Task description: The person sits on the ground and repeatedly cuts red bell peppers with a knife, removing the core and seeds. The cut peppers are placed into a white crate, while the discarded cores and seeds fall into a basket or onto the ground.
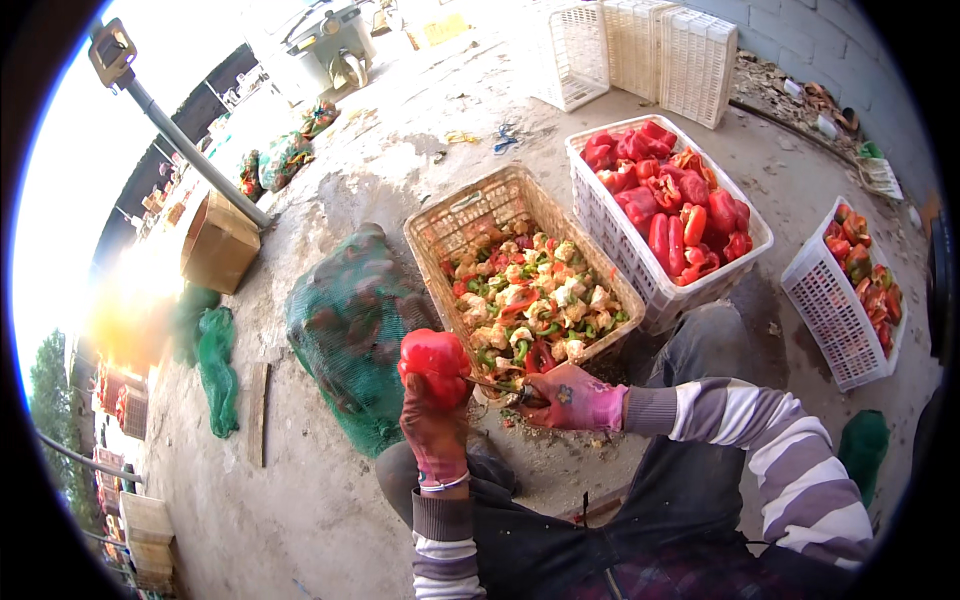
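Observation:
My left hand (436, 425), in a stained pink glove, is closed around a red bell pepper (434, 357) and holds it upright above my left knee. From the right, my pink-gloved right hand (580, 398) grips what looks like a small knife (492, 386). Its thin metal end points at the pepper's lower right side; whether it touches is too small to tell. Just beyond both hands stands a dirty tan plastic crate (482, 208) with pale pepper cores, green stems and red scraps (530, 290) in it.
A white crate (612, 245) full of red peppers (690, 205) stands right of the tan one. Farther right is another white crate (830, 325) of peppers. A full green mesh sack (355, 325) lies left. Stacked white crates (695, 65), a cardboard box (218, 240) and a pole (185, 140) stand behind.

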A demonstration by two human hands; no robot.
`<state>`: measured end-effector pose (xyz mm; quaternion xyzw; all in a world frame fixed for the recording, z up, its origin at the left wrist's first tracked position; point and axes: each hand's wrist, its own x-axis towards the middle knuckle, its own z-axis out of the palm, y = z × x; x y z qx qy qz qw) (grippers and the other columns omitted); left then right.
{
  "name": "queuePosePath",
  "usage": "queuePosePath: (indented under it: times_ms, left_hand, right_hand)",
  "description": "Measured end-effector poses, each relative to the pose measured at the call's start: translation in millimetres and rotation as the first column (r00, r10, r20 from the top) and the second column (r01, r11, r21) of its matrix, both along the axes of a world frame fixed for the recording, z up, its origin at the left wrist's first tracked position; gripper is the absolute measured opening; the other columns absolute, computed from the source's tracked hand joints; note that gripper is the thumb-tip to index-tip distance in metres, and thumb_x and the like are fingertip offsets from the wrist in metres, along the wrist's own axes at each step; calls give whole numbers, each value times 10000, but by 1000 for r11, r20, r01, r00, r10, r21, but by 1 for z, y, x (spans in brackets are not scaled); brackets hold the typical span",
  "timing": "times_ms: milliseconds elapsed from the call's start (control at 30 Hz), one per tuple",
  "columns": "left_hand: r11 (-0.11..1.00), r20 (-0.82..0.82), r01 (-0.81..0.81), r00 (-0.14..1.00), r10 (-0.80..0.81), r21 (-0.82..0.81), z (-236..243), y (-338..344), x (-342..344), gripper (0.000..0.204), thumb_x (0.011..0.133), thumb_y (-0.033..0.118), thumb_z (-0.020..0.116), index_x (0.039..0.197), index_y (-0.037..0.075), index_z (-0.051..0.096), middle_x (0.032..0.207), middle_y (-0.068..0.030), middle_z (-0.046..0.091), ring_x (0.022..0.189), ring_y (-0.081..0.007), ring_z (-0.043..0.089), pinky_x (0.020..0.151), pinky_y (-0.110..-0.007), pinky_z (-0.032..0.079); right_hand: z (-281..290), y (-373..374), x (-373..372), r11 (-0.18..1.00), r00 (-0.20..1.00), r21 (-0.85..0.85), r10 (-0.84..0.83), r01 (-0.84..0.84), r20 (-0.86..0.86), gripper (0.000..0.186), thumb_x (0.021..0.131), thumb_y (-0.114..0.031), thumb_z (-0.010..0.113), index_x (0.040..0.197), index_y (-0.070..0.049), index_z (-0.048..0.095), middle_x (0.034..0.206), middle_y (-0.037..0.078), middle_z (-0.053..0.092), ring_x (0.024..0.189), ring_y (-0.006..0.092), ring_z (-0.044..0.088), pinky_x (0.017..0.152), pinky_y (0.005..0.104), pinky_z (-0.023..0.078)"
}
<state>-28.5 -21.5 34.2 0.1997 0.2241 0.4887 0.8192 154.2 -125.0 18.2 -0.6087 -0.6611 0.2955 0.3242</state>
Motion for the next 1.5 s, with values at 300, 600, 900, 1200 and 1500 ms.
queuePosePath:
  times_ms: [300,600,900,1200,1500]
  left_hand:
    - [892,-349,5,921,172,453,11,-16,12,560,852,217,619,1327,51,374,1261,-101,488,1142,-273,521,950,-383,454]
    - [864,-425,291,899,-101,411,3,-40,25,608,873,263,558,1402,122,294,1329,-118,455,1219,-297,468,1003,-438,427]
    - [931,-294,125,956,-20,343,16,-51,39,785,668,168,699,1340,35,316,1239,-128,482,1126,-263,519,985,-381,430]
    - [903,-406,141,913,40,405,19,-52,43,764,615,124,657,1313,5,370,1204,-125,517,1096,-245,541,964,-344,441]
    - [844,-566,317,824,-19,433,21,-38,27,722,625,209,649,1273,-31,440,1172,-129,554,1063,-223,568,927,-330,463]
  right_hand:
    - [18,18,38,954,914,211,-117,212,-388,684,749,-333,782,1283,-20,490,1006,109,668,882,103,621,790,265,496]
    - [46,7,28,938,959,347,114,-18,-258,801,658,-294,814,1343,-134,432,1267,126,542,1150,298,547,913,371,482]
    - [52,-9,20,961,944,276,62,32,-324,854,698,-312,806,1375,-62,351,1292,136,518,1151,252,552,939,355,469]
    - [48,-10,17,956,956,275,-20,104,-294,784,663,-261,796,1328,-74,424,1193,139,581,1080,269,598,897,348,493]
    - [39,-9,24,968,971,245,-4,64,-237,767,646,-272,797,1304,-83,452,1036,157,638,938,295,655,813,354,528]
